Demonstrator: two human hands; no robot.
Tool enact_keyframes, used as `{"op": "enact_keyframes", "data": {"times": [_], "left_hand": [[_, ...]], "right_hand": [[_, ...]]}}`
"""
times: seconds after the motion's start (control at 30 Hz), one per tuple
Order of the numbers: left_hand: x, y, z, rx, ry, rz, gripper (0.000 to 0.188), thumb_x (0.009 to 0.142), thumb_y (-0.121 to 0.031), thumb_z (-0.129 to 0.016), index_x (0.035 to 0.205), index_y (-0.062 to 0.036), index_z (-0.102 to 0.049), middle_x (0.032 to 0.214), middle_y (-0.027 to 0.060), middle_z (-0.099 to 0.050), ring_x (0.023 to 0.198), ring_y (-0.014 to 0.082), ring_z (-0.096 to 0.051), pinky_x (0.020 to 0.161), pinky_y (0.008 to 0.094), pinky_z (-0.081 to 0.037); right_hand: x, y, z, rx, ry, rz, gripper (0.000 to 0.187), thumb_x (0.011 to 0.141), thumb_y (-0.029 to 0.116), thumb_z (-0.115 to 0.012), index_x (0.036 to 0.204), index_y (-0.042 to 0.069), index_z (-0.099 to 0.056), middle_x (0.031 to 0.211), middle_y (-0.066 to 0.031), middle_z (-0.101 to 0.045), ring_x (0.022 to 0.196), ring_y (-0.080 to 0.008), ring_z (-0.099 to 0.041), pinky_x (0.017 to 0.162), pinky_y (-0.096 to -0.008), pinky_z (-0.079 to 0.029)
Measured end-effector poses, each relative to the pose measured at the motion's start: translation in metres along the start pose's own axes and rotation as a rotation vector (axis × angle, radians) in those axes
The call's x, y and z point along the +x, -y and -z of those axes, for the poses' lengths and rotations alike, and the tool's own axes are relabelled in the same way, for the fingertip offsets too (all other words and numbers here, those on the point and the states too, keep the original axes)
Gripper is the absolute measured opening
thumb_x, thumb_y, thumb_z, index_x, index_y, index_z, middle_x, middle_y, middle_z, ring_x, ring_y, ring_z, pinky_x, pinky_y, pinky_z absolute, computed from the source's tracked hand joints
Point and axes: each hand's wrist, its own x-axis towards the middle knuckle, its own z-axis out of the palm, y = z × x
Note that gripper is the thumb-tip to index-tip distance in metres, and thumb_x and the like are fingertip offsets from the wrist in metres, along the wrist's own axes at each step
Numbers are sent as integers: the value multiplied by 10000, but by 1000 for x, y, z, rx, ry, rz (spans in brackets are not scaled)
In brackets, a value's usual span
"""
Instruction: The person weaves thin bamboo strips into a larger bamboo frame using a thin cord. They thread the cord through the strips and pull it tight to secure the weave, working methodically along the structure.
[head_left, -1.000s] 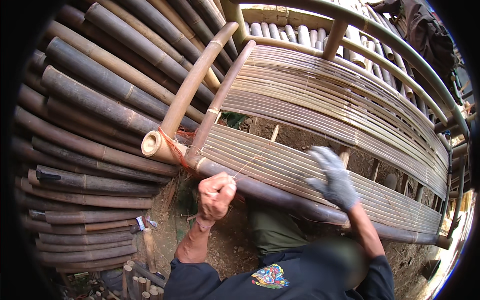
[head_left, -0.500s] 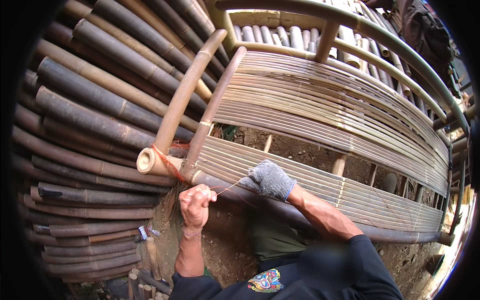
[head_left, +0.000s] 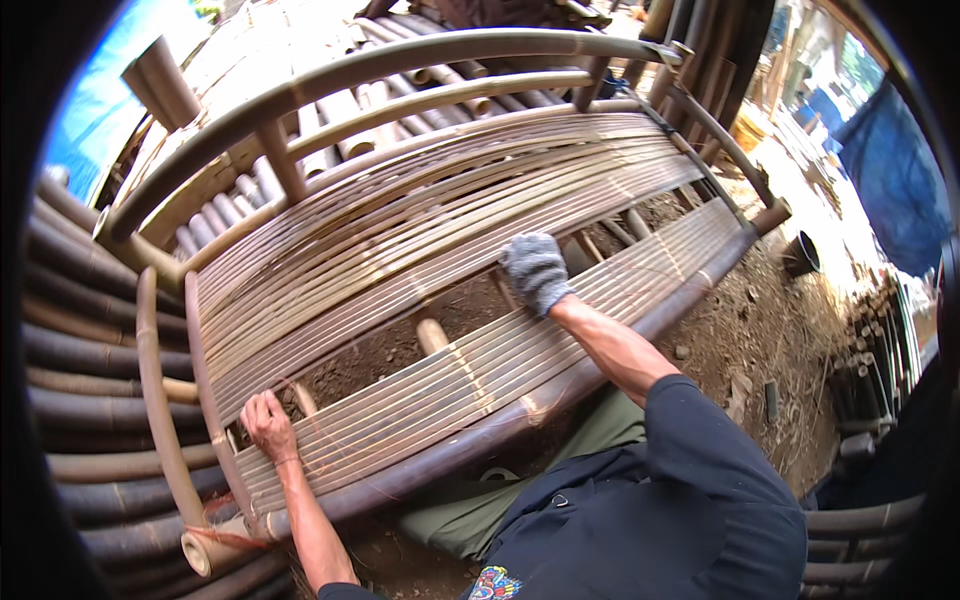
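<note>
A bamboo bench (head_left: 480, 330) with a slatted seat stretches across in front of me. Its front slats (head_left: 400, 405) and rear slats (head_left: 420, 270) are split by a long gap. My left hand (head_left: 268, 425), bare, is at the gap's left end beside the side rail, fingers curled; what they hold is hidden. On my right hand (head_left: 537, 272) is a grey knit glove; it is closed over the gap, by the edge of the rear slats, and its contents are hidden. A thin reddish strand (head_left: 312, 450) lies loose over the front slats near my left hand.
Dark bamboo poles (head_left: 120, 410) are stacked at the left. The bench's curved backrest rail (head_left: 400, 62) rises along the far side. A bucket-like black container (head_left: 800, 253) and bundled sticks (head_left: 870, 350) stand on the dirt at the right. Blue sheeting (head_left: 893, 175) hangs beyond.
My view has swung to the right. Both hands have moved from the front rail, where a thin strand was stretched between them, to the gap; they are now farther apart.
</note>
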Motion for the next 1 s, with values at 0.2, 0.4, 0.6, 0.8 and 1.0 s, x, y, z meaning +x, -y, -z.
{"op": "enact_keyframes", "data": {"times": [0.2,0.4,0.6,0.8,1.0], "left_hand": [[-3,-2,7,-53,90,-32,178,966,-146,-590,983,3,-685,1006,131,-628,953,326,-584,828,440,-470],[-3,1,6,-104,98,-26,204,984,-149,-552,927,8,-668,1007,150,-634,942,330,-589,798,432,-466],[-8,2,22,-261,340,32,244,979,-173,-546,843,3,-645,792,136,-635,754,326,-605,715,428,-458],[-16,18,26,-240,228,54,234,945,-156,-578,758,-21,-621,716,143,-564,704,349,-562,649,464,-429],[-19,14,20,-183,372,49,292,967,-292,-552,782,-85,-644,776,106,-650,799,319,-615,772,457,-433]], "right_hand": [[12,-2,-5,8,98,18,231,887,268,-543,765,106,-654,741,-121,-631,727,-285,-627,638,-450,-459],[-34,-1,28,-12,132,201,242,896,307,-575,746,129,-639,699,-79,-584,701,-261,-624,615,-431,-462],[-32,-5,64,15,326,158,142,853,247,-618,793,128,-667,729,-101,-627,700,-274,-671,587,-417,-525],[1,-27,49,369,480,181,392,759,170,-682,1124,48,-607,1089,-222,-630,986,-399,-647,790,-481,-553],[-18,-16,62,551,728,5,589,869,409,-645,1308,24,-568,1335,-227,-566,1257,-379,-515,1082,-443,-387]]}}
